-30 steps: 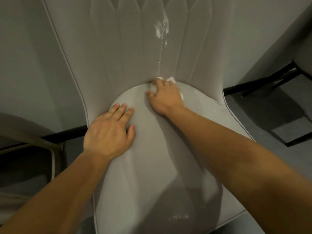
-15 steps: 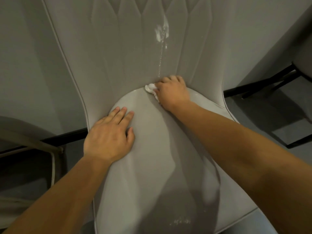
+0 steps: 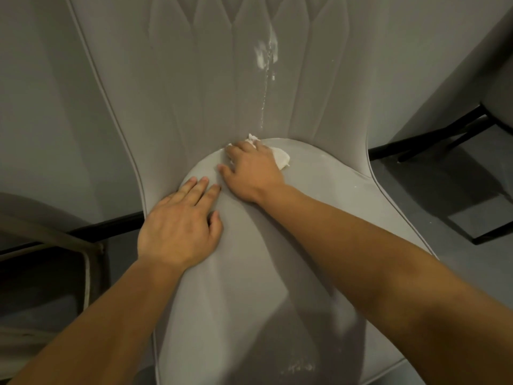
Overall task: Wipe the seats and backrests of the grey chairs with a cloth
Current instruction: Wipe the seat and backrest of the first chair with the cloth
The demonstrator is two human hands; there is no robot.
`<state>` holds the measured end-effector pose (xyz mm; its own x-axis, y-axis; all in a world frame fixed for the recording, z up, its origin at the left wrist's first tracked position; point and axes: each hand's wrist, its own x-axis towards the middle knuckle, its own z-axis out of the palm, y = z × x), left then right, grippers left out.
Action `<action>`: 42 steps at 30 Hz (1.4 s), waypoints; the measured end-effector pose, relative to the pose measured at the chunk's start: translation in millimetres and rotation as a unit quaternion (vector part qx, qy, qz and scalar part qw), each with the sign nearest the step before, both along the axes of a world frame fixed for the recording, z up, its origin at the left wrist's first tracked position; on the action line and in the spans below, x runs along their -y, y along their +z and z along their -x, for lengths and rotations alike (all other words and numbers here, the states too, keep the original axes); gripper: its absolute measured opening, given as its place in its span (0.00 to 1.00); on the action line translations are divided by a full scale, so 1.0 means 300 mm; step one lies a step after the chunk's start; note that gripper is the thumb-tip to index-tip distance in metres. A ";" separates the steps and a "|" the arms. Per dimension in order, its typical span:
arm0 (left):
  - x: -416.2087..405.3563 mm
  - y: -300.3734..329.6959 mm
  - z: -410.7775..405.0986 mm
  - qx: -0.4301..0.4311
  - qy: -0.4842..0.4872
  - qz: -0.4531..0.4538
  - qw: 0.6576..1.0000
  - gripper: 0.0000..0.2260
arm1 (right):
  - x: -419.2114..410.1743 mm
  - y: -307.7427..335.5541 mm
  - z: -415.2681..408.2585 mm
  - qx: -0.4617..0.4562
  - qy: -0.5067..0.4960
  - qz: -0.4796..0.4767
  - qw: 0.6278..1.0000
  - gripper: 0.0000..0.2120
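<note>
Step in hand: wiping the rear of the seat (image 3: 277, 259) of a grey chair, right where it meets the backrest (image 3: 194, 79).
Right hand: right hand (image 3: 251, 169) lies palm-down on the white cloth (image 3: 280, 158), fingers spread and pressing it flat to the seat; not curled round it as far as shows.
Cloth position: bunched under the right palm and fingers, at the seam between seat and backrest. One lobe sticks out on the hand's right side, a small tuft past the fingertips.
Left hand: left hand (image 3: 180, 226) flat on the seat's left rear edge, fingers straight, holding nothing. Reads as bracing. Its fingertips sit just beside the right thumb.
Done so far: hard to judge; most of the seat looks even and unmarked, but whether it was wiped cannot be told.
Left on backrest: white smear (image 3: 266, 55) high on the backrest, with a thin drip trail running down to the seam just above the cloth. Untouched, judging by how it lies.
Left on seat: pale specks (image 3: 301, 366) near the front edge.
Other chairs: part of another chair (image 3: 41, 226) at lower left; its state cannot be told.
Progress estimate: early to middle on this chair; backrest not yet done.
</note>
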<state>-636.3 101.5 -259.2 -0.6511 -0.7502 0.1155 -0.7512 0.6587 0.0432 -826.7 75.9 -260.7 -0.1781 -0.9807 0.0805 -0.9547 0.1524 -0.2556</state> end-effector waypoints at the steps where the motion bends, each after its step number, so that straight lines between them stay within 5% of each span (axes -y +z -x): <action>1: 0.001 -0.001 0.000 0.001 0.001 0.001 1.000 0.26 | 0.004 0.007 0.000 0.009 0.026 0.003 1.000 0.24; 9: -0.001 0.001 0.002 -0.007 -0.003 0.006 1.000 0.26 | -0.013 0.020 0.005 0.120 0.200 0.021 0.972 0.21; 13: 0.003 -0.001 0.001 -0.009 -0.005 0.013 1.000 0.26 | 0.014 0.031 0.053 0.036 0.216 -0.016 0.975 0.20; 18: 0.006 -0.004 0.000 -0.013 -0.012 0.015 1.000 0.26 | -0.027 0.044 0.227 -0.075 0.070 -0.069 0.992 0.29; 26: 0.000 0.003 -0.001 -0.043 -0.040 0.040 0.997 0.25 | -0.267 0.036 0.324 -0.041 -0.101 -0.052 0.993 0.27; 35: -0.001 -0.020 -0.006 -0.037 -0.051 0.044 0.997 0.27 | -0.787 0.105 -0.020 0.072 0.046 -0.032 0.996 0.20; 42: 0.000 -0.009 -0.004 -0.023 -0.052 0.038 0.998 0.27 | -0.969 0.054 -0.333 0.036 0.166 -0.011 0.985 0.21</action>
